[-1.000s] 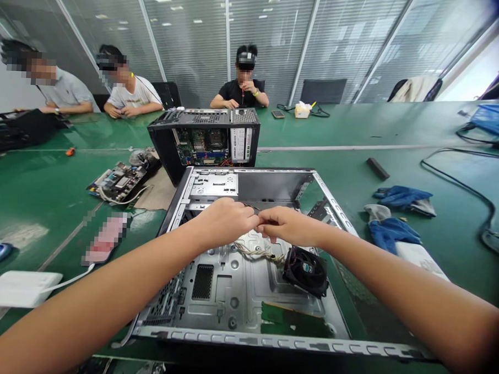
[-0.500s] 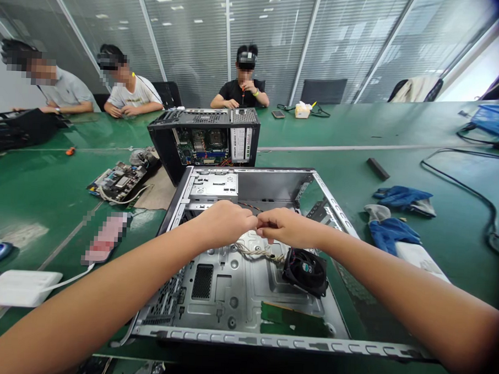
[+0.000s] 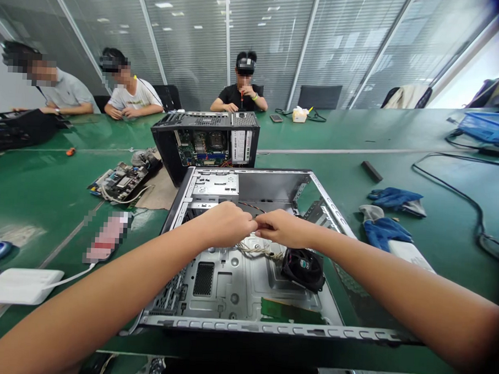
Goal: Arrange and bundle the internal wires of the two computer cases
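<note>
My left hand (image 3: 228, 223) and my right hand (image 3: 281, 226) meet above an open metal computer case (image 3: 248, 294). Their fingertips are pinched together and touch or nearly touch. What lies between them is hidden. A thin dark and orange wire (image 3: 251, 205) passes just behind the fingers. Below them, a twisted pale cable bundle (image 3: 260, 253) runs across the case floor towards a black cooling fan (image 3: 302, 269). At the near side of the case floor lies a green memory-stick-like board (image 3: 291, 311).
Behind the case stands another computer tower (image 3: 164, 144). Left are a circuit board assembly (image 3: 123, 181), a phone (image 3: 106, 238) and a white power bank (image 3: 19, 286). Right are blue gloves (image 3: 386, 231), a dark bar (image 3: 371, 171) and a black cable (image 3: 472, 202). Three people sit across the table.
The view has shifted slightly, so the case and the gloves sit a little further left. Both hands keep nearly the same pinched pose over the case.
</note>
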The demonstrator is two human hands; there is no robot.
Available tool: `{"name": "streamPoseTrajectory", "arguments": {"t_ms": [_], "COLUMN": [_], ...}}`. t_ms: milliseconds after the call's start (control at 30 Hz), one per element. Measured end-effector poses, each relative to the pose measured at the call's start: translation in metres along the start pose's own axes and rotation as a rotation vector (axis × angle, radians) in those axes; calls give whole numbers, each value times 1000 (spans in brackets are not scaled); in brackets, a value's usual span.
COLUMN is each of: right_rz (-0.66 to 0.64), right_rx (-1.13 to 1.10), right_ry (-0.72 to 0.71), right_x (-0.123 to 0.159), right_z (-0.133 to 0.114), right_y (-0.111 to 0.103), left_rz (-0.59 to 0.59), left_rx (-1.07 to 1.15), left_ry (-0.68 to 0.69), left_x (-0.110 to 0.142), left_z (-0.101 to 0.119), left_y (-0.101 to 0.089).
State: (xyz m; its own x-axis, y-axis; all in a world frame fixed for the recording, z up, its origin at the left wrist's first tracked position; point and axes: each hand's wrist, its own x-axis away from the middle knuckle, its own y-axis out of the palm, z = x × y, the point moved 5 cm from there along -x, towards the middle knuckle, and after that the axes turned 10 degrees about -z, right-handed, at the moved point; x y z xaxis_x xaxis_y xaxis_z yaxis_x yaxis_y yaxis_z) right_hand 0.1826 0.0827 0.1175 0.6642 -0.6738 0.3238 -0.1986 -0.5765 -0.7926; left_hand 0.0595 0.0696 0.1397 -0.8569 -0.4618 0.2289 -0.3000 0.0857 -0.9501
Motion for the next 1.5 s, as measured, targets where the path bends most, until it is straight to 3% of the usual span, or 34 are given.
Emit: {"name": "streamPoseTrajectory", "arguments": {"t_ms": [333, 767, 1000, 1200, 1367, 1500], "right_rz": [-47, -139, -120, -248, -10, 325], "right_rx": [206, 444, 377, 396, 396, 351], "right_ry": [6, 223, 273, 231, 143, 153], "right_x": [7, 8, 3, 23, 77, 123], "right_z": [-25, -72, -91, -112, -113, -99], "right_y": [4, 23, 27, 34, 40, 57], "left_rz": [-81, -207, -114, -35, -15, 10], "left_rx": [43, 39, 75, 109, 146, 175], "left_ry": [-115, -219, -341, -417, -394, -359], "left_x": [11, 15, 15, 24, 26, 26], "left_z": [-7, -19, -37, -48, -47, -45], "left_y": [4, 6, 3, 3, 4, 2]}}
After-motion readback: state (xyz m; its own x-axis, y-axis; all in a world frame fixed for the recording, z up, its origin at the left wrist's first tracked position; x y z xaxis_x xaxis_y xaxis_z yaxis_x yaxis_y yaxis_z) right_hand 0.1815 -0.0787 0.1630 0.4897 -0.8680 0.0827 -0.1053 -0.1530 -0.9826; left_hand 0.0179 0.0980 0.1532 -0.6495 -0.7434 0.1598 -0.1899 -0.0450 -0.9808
